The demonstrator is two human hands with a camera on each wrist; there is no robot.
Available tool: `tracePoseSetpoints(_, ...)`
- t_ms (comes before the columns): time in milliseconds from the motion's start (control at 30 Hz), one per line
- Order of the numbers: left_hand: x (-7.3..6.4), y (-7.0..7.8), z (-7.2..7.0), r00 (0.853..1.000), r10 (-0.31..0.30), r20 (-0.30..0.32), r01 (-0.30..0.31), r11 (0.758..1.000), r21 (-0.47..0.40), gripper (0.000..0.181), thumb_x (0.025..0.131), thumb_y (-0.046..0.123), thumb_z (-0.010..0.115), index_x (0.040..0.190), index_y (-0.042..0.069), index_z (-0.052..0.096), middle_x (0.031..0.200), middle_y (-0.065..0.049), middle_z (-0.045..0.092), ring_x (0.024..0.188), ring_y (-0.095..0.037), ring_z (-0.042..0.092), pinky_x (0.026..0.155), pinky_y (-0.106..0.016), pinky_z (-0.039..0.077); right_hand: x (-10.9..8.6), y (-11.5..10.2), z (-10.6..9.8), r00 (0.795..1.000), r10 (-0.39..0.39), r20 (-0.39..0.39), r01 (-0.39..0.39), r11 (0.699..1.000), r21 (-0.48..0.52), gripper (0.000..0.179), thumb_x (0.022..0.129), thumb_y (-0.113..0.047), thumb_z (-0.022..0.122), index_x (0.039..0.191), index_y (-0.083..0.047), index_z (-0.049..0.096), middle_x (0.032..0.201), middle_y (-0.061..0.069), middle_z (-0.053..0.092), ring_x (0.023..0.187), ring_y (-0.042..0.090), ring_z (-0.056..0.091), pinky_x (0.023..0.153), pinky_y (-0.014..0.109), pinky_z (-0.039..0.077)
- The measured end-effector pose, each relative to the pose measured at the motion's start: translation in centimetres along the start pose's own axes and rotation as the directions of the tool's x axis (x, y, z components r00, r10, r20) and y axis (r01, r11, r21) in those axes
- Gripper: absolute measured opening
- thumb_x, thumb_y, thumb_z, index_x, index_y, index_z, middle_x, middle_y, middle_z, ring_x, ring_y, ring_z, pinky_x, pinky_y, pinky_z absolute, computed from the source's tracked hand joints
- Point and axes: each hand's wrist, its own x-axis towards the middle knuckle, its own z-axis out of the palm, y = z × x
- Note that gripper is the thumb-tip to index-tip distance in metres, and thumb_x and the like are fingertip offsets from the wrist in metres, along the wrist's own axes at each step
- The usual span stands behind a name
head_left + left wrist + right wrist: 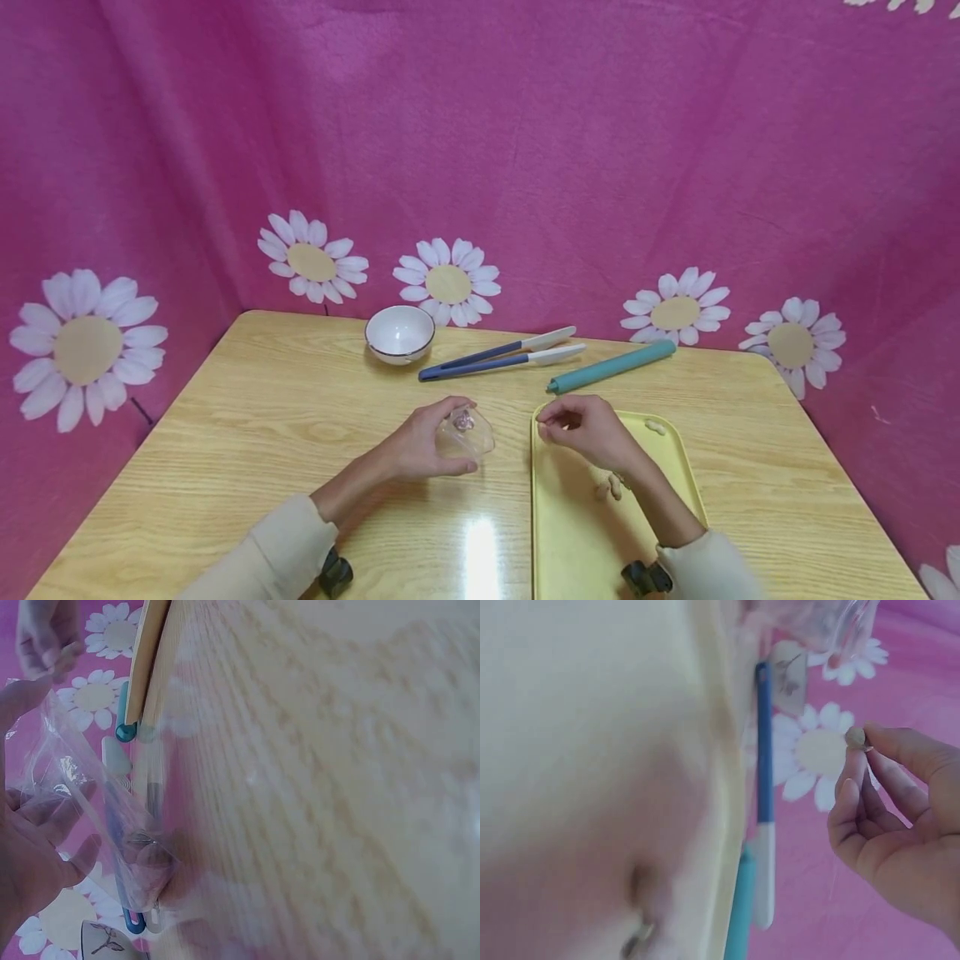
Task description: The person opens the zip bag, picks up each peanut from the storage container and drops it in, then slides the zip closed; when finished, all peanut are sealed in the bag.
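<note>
My left hand (pixel 423 442) holds a clear plastic bag (pixel 480 433), thumb and fingers spread at its mouth. Small brownish things (pixel 146 851) lie in the bag's lower end in the left wrist view. Over the left edge of a yellow tray (pixel 570 533), my right hand (pixel 592 433) pinches a peanut (pixel 856 737) between thumb and fingertips. It is raised above the tray, to the right of the bag. Several more peanuts (pixel 615 486) lie on the tray under the right forearm, and another peanut (pixel 655 427) sits near the tray's far right corner.
A white bowl (pixel 400 331) with a dark rim stands at the table's back. To its right lie blue and white tongs (pixel 487 362) and a teal stick-like roll (pixel 615 367), just beyond the tray. A pink flowered cloth (pixel 525 167) hangs behind the table.
</note>
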Motion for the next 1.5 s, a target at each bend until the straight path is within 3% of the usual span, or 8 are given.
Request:
tracePoseSetpoints(167, 0.1, 0.1, 0.0, 1.0, 0.007, 0.003, -0.007, 1.0, 0.002, 0.076, 0.071, 0.034, 0.08, 0.135, 0.013, 0.046, 0.131, -0.002, 0.056, 0.122, -0.02, 0.05, 0.103, -0.047, 0.039, 1.1, -1.5, 1.5, 1.0, -0.002, -0.013, 0.003, 0.994, 0.11, 0.013, 0.082, -0.004, 0.07, 0.093, 0.002, 0.067, 0.087, 0.017, 0.068, 0.074, 0.009, 0.063, 0.067, 0.02, 0.053)
tracePoseSetpoints(333, 0.1, 0.1, -0.1, 1.0, -0.013, 0.012, 0.013, 1.0, 0.001, 0.078, 0.071, 0.035, 0.08, 0.136, 0.013, 0.045, 0.131, -0.001, 0.055, 0.122, -0.019, 0.05, 0.104, -0.046, 0.038, 1.8, -2.3, 3.3, 0.999, -0.036, -0.013, 0.037, 0.987, 0.157, 0.013, 0.082, -0.005, 0.07, 0.092, 0.002, 0.067, 0.089, 0.019, 0.069, 0.076, 0.009, 0.065, 0.066, 0.021, 0.053)
tracePoseSetpoints(667, 0.1, 0.2, -0.1, 1.0, 0.0, 0.015, 0.0, 1.0, 0.009, 0.078, 0.071, 0.035, 0.08, 0.137, 0.013, 0.044, 0.131, -0.002, 0.056, 0.122, -0.02, 0.05, 0.104, -0.048, 0.038, 2.0, -3.1, 4.9, 0.997, -0.073, -0.02, 0.075, 0.993, 0.086, 0.01, 0.081, -0.006, 0.072, 0.089, 0.0, 0.071, 0.08, 0.011, 0.07, 0.068, 0.005, 0.06, 0.058, 0.02, 0.05)
tracePoseSetpoints(1033, -0.1, 0.1, -0.1, 1.0, -0.003, -0.005, 0.003, 1.0, 0.02, 0.078, 0.07, 0.035, 0.082, 0.135, 0.013, 0.046, 0.129, -0.002, 0.057, 0.122, -0.02, 0.05, 0.103, -0.047, 0.038, 1.2, -1.8, 2.8, 0.998, -0.055, -0.036, 0.056, 0.998, 0.015, 0.012, 0.081, -0.008, 0.073, 0.089, 0.0, 0.071, 0.084, 0.011, 0.07, 0.071, 0.005, 0.059, 0.062, 0.02, 0.05)
tracePoseSetpoints(1500, -0.1, 0.1, 0.0, 1.0, 0.015, -0.004, -0.015, 1.0, 0.005, 0.078, 0.07, 0.035, 0.081, 0.135, 0.01, 0.046, 0.131, -0.004, 0.056, 0.125, -0.023, 0.049, 0.106, -0.049, 0.036, -1.3, 2.0, -2.1, 0.999, 0.041, -0.025, -0.043, 0.993, -0.106, 0.016, 0.082, -0.01, 0.072, 0.093, 0.001, 0.07, 0.088, 0.01, 0.071, 0.075, 0.008, 0.063, 0.066, 0.019, 0.051)
